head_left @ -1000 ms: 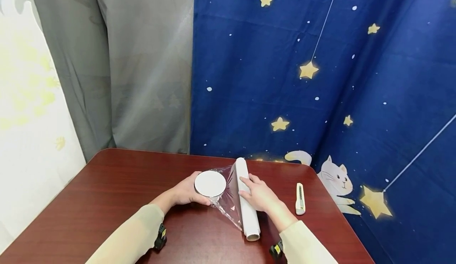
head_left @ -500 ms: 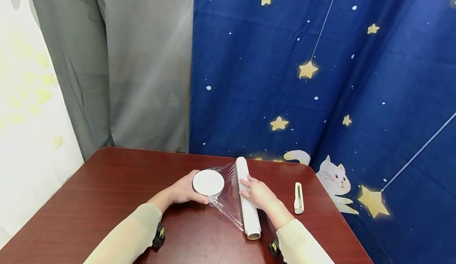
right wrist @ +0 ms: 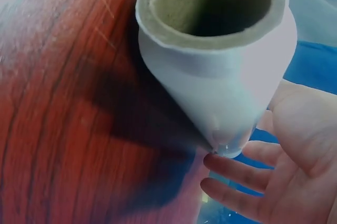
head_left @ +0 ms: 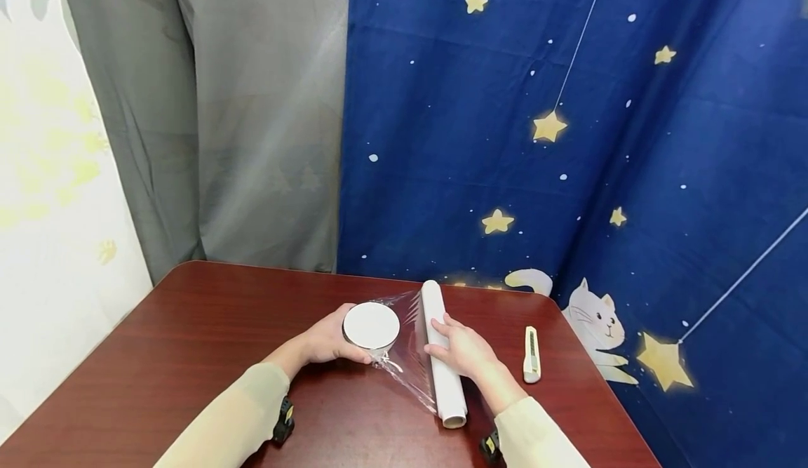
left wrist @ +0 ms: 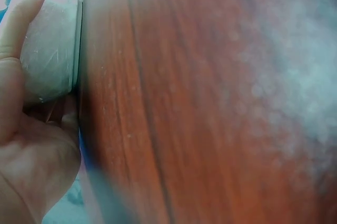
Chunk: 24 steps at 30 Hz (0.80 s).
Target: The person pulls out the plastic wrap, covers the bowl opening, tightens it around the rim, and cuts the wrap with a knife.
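My left hand (head_left: pixel 328 338) grips a round container (head_left: pixel 371 325) with a flat white top, its fingers behind and thumb along the near side. In the left wrist view, wrinkled clear film covers the container's pale side (left wrist: pixel 50 50). A sheet of cling film (head_left: pixel 407 356) stretches from the container to a white cling film roll (head_left: pixel 445 370), which lies lengthwise on the table to the right. My right hand (head_left: pixel 463 349) rests its spread fingers on the roll's right side. The right wrist view shows these fingers (right wrist: pixel 239 174) fairly straight beside the roll, and the hollow cardboard core (right wrist: pixel 210 3).
A white utility knife (head_left: pixel 532 356) lies on the dark red wooden table (head_left: pixel 221 335), right of my right hand. Behind the table hang a grey curtain (head_left: pixel 271 117) and a blue curtain with stars (head_left: pixel 442 117).
The cling film roll has shifted slightly right along with my right hand, and the film between it and the container spans a little more. My left hand keeps its hold on the container.
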{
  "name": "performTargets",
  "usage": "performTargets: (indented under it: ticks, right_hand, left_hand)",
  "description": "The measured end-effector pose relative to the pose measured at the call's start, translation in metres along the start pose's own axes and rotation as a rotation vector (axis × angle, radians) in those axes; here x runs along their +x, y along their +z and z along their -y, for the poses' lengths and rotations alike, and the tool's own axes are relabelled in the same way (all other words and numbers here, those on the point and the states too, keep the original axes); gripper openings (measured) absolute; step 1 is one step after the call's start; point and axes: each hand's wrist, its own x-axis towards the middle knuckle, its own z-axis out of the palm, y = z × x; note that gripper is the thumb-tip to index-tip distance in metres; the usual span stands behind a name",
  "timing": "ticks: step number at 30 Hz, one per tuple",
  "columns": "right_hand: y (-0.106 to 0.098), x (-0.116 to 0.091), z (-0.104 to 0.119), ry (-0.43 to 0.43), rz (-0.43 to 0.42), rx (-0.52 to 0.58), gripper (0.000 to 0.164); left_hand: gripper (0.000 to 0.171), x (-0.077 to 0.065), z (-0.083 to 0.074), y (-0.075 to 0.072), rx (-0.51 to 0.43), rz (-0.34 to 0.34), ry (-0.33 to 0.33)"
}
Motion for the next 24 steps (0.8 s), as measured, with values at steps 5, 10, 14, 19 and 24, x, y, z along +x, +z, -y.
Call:
performTargets:
  ticks: [5, 10, 14, 19, 24]
  right_hand:
    - [-0.003, -0.004, -0.001, 0.027, -0.01, -0.006, 0.066]
    - [0.011, 0.003, -0.026, 0.007, -0.027, 0.017, 0.065]
    - [0.037, 0.017, -0.061, -0.035, -0.035, 0.014, 0.069]
    - [0.034, 0.014, -0.057, -0.005, -0.006, 0.054, 0.065]
    - [0.004, -0.006, -0.02, 0.037, 0.041, 0.091, 0.049]
  left_hand:
    - [0.108, -0.001, 0.0, 0.0, 0.005, -0.003, -0.013]
    - [0.109, -0.001, 0.0, 0.0, 0.004, 0.001, -0.017]
    - [0.109, 0.0, -0.001, 0.0, 0.003, -0.001, -0.021]
    - [0.108, -0.001, -0.002, 0.0, 0.012, 0.005, -0.026]
    - [0.107, -0.001, -0.002, -0.001, 0.004, 0.005, -0.02]
